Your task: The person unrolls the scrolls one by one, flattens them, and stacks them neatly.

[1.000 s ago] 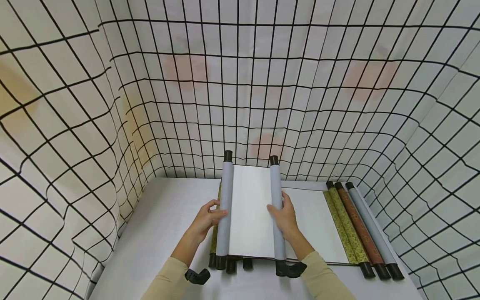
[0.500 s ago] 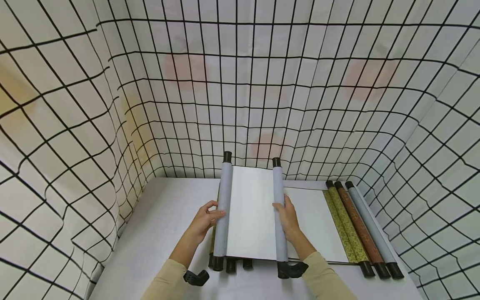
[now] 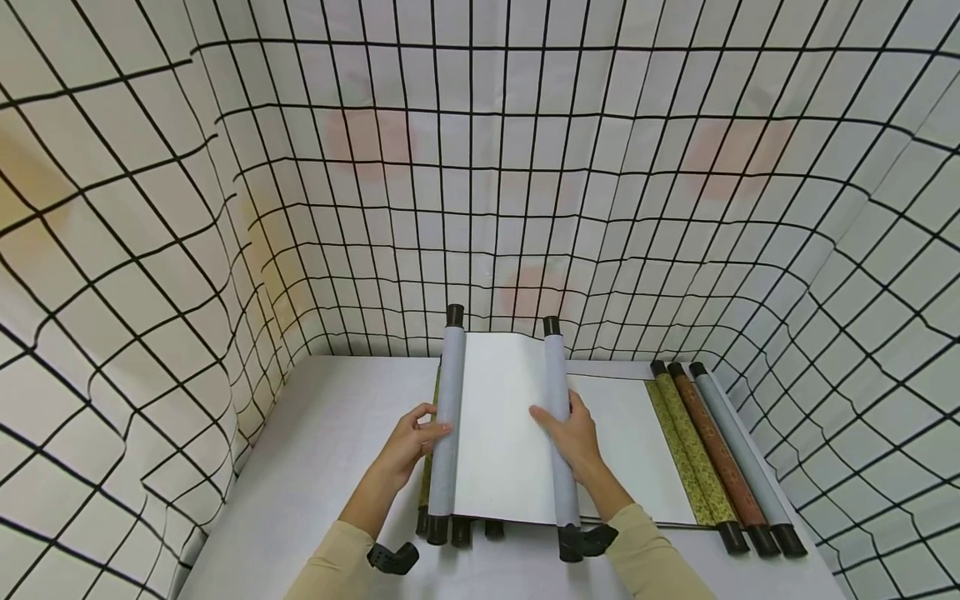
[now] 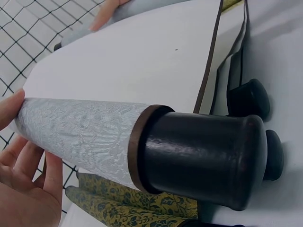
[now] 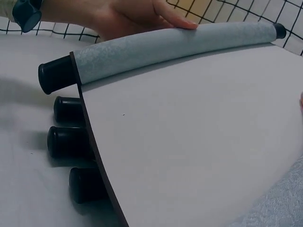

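Observation:
A hanging scroll with pale blue-grey backing is partly unrolled, its blank white paper (image 3: 502,433) stretched between two rolls. My left hand (image 3: 408,443) holds the left roll (image 3: 447,417), thumb on top and fingers curled beneath; the left wrist view shows this roll's patterned cloth (image 4: 80,132) and black end knob (image 4: 203,158) close up. Around the right roll (image 3: 562,467) my right hand (image 3: 579,437) curls, its thumb reaching over onto the paper. In the right wrist view the left hand (image 5: 137,21) rests along the far roll (image 5: 175,47).
Beneath lies an unrolled white scroll (image 3: 630,450) with a green-gold patterned roll (image 3: 697,458) on its right. Beside that lie a reddish-brown roll (image 3: 720,454) and a grey roll (image 3: 742,458). More black knobs (image 5: 68,142) stick out underneath. Black wire grid (image 3: 480,208) surrounds the white table (image 3: 330,417).
The right roll has shifted slightly right, widening the bare paper a little. My right thumb moved back onto the roll, then forward left over the paper. My left hand has hardly moved.

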`<state>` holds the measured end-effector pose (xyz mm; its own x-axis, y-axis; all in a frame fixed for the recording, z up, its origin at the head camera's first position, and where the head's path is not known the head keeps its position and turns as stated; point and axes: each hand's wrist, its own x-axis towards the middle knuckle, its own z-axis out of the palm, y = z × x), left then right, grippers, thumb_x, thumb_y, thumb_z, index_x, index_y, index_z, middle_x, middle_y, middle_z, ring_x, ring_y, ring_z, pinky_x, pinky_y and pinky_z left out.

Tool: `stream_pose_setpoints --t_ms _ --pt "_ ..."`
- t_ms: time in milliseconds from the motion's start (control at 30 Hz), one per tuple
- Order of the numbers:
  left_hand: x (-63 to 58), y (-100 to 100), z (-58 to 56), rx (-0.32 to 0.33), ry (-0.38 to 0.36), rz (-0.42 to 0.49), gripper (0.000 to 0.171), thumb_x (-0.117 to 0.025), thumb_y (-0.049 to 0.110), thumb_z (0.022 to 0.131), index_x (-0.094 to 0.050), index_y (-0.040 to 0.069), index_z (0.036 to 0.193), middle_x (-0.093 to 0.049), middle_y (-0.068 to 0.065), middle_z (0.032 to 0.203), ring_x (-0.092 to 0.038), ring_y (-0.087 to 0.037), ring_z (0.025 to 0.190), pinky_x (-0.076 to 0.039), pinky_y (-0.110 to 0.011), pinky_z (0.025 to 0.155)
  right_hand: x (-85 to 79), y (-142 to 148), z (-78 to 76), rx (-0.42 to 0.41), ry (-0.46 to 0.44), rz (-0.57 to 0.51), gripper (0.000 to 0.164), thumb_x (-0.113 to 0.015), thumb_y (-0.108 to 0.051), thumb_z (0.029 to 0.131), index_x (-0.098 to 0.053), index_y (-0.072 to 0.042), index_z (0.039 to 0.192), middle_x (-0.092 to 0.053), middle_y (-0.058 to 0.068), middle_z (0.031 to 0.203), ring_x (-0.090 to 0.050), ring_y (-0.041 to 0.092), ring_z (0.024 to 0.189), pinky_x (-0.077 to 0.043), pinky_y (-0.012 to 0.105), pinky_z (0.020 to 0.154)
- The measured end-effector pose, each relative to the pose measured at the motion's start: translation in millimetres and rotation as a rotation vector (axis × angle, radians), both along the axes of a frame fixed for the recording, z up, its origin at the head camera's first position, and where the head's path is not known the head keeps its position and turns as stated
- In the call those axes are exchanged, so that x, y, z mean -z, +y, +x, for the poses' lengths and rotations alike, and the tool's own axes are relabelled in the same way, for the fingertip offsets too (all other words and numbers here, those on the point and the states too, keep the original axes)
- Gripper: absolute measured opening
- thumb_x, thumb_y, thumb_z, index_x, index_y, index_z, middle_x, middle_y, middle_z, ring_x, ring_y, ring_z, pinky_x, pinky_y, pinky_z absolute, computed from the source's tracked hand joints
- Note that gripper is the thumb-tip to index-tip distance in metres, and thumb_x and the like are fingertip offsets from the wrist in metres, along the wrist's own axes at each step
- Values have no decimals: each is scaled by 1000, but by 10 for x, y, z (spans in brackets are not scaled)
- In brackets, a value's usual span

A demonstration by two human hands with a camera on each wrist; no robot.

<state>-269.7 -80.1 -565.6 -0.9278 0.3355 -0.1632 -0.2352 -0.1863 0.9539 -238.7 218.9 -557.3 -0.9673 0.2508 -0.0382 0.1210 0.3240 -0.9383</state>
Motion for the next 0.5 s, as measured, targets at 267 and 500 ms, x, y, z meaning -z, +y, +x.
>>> stream_pose_setpoints --t_ms 267,500 --pt "20 9 -5 3 10 -13 27 -72 2 94 -56 1 115 -74 -6 88 -69 -19 83 -53 -36 80 -20 67 -1 -3 -20 12 89 -82 -42 90 -37 -4 156 -47 24 148 -47 44 132 -38 65 104" --pt "41 -10 3 7 -6 -22 30 -74 5 94 -56 -1 117 -73 -7 92 -69 -19 87 -53 -35 82 -33 121 4 -59 -6 -75 90 -85 -27 88 -33 0 156 -43 28 148 -43 48 133 -34 68 105"
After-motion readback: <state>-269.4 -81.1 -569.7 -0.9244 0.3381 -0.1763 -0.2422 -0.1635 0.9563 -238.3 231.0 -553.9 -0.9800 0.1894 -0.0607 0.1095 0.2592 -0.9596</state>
